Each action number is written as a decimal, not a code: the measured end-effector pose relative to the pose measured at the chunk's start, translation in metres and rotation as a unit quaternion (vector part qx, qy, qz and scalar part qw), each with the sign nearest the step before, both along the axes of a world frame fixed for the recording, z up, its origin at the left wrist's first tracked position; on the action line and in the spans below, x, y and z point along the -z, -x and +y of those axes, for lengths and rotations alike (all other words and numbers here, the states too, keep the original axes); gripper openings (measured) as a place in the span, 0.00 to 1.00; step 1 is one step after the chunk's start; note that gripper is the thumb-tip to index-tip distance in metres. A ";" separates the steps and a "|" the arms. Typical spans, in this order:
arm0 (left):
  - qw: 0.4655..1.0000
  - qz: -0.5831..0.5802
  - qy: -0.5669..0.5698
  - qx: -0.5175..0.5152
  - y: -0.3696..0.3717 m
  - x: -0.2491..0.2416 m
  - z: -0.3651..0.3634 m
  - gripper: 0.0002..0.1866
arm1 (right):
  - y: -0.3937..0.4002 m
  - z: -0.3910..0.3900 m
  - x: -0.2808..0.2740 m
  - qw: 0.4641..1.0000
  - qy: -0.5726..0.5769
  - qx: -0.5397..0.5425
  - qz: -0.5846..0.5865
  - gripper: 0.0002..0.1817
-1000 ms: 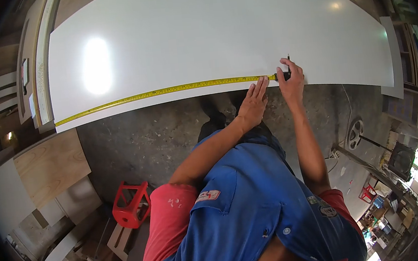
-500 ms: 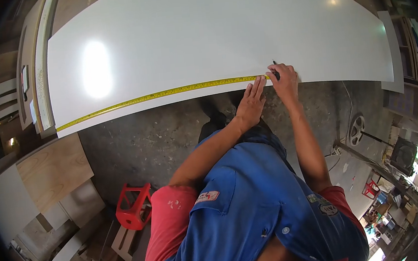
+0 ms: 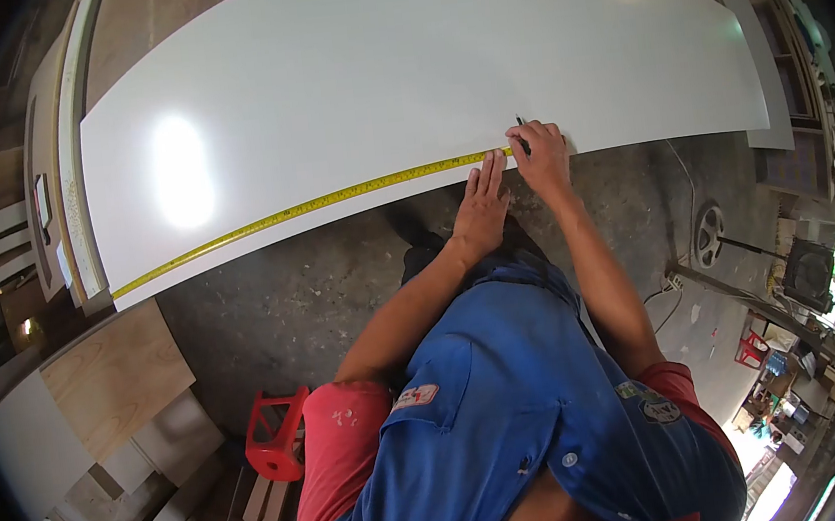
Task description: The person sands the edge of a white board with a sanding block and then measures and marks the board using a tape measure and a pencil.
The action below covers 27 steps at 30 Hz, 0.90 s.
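Note:
A large white panel (image 3: 399,71) spans the upper view. A yellow tape measure (image 3: 312,204) is stretched along its near edge, from the left corner to my hands. My left hand (image 3: 480,212) lies with its fingers stretched out, the fingertips on the panel's edge and the tape near its right end. Just to the right, my right hand (image 3: 542,160) has its fingers closed round a dark pen (image 3: 524,140), whose tip points up and away. What lies under the right palm is hidden.
A red plastic stool (image 3: 277,437) stands on the floor at the lower left, near wooden boards (image 3: 117,380). Dark concrete floor (image 3: 311,301) shows below the panel. At the right are a wheel-like object (image 3: 708,235) and a black fan-like object (image 3: 807,275).
The view has turned slightly, so the panel's left end sits lower and its right end higher. Both hands appear a little further left, with the tape and pen still at them.

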<state>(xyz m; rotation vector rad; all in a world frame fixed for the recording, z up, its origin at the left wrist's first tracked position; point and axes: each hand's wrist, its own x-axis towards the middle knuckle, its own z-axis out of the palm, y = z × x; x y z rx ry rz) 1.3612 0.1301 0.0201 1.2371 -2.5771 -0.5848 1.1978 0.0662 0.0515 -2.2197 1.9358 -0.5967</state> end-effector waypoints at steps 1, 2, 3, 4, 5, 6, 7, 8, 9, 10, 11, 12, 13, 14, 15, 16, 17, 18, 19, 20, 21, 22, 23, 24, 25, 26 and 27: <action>1.000 0.001 0.004 -0.001 0.000 -0.001 -0.002 0.16 | 0.000 0.000 0.000 1.000 -0.003 -0.001 -0.002 0.06; 1.000 -0.014 -0.024 0.009 0.000 -0.004 -0.002 0.20 | 0.000 0.000 0.000 1.000 -0.006 -0.005 -0.006 0.06; 0.998 -0.030 -0.053 0.017 -0.001 -0.007 -0.003 0.25 | 0.000 0.000 0.000 1.000 -0.002 -0.011 -0.006 0.06; 0.998 -0.031 -0.049 0.009 -0.001 -0.006 -0.003 0.25 | 0.000 0.000 0.000 1.000 0.006 -0.013 -0.001 0.06; 0.999 -0.014 -0.040 0.006 -0.001 -0.004 -0.002 0.25 | 0.000 0.000 0.000 1.000 0.014 -0.017 0.003 0.05; 1.000 0.003 -0.031 0.001 0.000 -0.002 -0.001 0.26 | 0.001 0.000 0.000 0.999 0.018 -0.027 0.002 0.05; 1.000 0.001 -0.026 -0.010 0.001 0.001 0.001 0.26 | 0.002 -0.001 0.001 0.999 0.019 -0.033 0.006 0.05; 1.000 -0.001 -0.029 -0.011 0.002 0.002 0.001 0.26 | 0.003 -0.002 0.001 0.999 0.021 -0.041 0.010 0.05; 0.999 -0.004 -0.031 -0.014 0.003 0.002 0.001 0.27 | 0.004 -0.003 0.002 0.998 0.025 -0.053 0.007 0.05; 0.999 -0.007 -0.027 -0.026 0.005 0.005 0.001 0.27 | 0.005 -0.004 0.003 0.998 0.028 -0.062 0.007 0.05; 0.999 -0.012 -0.013 -0.035 0.007 0.008 0.001 0.27 | 0.006 -0.004 0.003 0.997 0.031 -0.069 0.006 0.06; 0.999 -0.019 0.001 -0.041 0.009 0.011 0.001 0.28 | 0.008 -0.006 0.003 0.996 0.036 -0.079 0.000 0.06; 0.998 -0.026 0.005 -0.049 0.012 0.013 0.003 0.28 | 0.010 -0.006 0.002 0.995 0.029 -0.091 0.003 0.06; 0.997 -0.042 -0.016 -0.059 0.014 0.011 0.003 0.29 | 0.012 -0.008 0.002 0.995 0.022 -0.102 0.006 0.07; 0.995 -0.058 -0.036 -0.068 0.017 0.008 0.003 0.30 | 0.014 -0.009 0.003 0.994 0.027 -0.106 -0.002 0.07; 0.995 -0.066 -0.032 -0.071 0.020 0.005 0.003 0.30 | 0.015 -0.010 0.004 0.993 0.030 -0.115 -0.004 0.08; 0.993 -0.071 -0.043 -0.086 0.023 0.003 0.003 0.32 | 0.017 -0.012 0.005 0.992 0.032 -0.124 -0.007 0.09; 0.990 -0.077 -0.054 -0.101 0.025 0.001 0.004 0.33 | 0.019 -0.013 0.006 0.991 0.035 -0.125 -0.016 0.09; 0.989 -0.087 -0.052 -0.104 0.027 -0.001 0.004 0.33 | 0.021 -0.015 0.008 0.991 0.031 -0.128 -0.021 0.10; 0.986 -0.093 -0.074 -0.113 0.029 -0.008 0.003 0.36 | 0.024 -0.016 0.010 0.991 0.026 -0.131 -0.026 0.11; 0.983 -0.100 -0.096 -0.123 0.030 -0.014 0.003 0.38 | 0.027 -0.018 0.011 0.990 0.027 -0.133 -0.036 0.11; 0.982 -0.108 -0.094 -0.126 0.031 -0.015 0.004 0.38 | 0.032 -0.020 0.011 0.989 0.022 -0.137 -0.041 0.11; 0.981 -0.091 -0.105 -0.135 0.030 -0.016 0.005 0.39 | 0.039 -0.023 0.012 0.989 0.017 -0.141 -0.045 0.12; 0.980 -0.073 -0.116 -0.145 0.030 -0.016 0.004 0.40 | 0.046 -0.026 0.013 0.988 0.020 -0.143 -0.052 0.12; 0.979 -0.079 -0.113 -0.149 0.031 -0.016 0.004 0.40 | 0.054 -0.027 0.013 0.989 0.009 -0.141 -0.044 0.12; 0.975 -0.081 -0.128 -0.160 0.032 -0.018 0.004 0.41 | 0.062 -0.029 0.014 0.990 -0.002 -0.139 -0.036 0.12; 0.971 -0.083 -0.144 -0.171 0.034 -0.019 0.005 0.42 | 0.071 -0.030 0.015 0.989 -0.002 -0.144 -0.042 0.12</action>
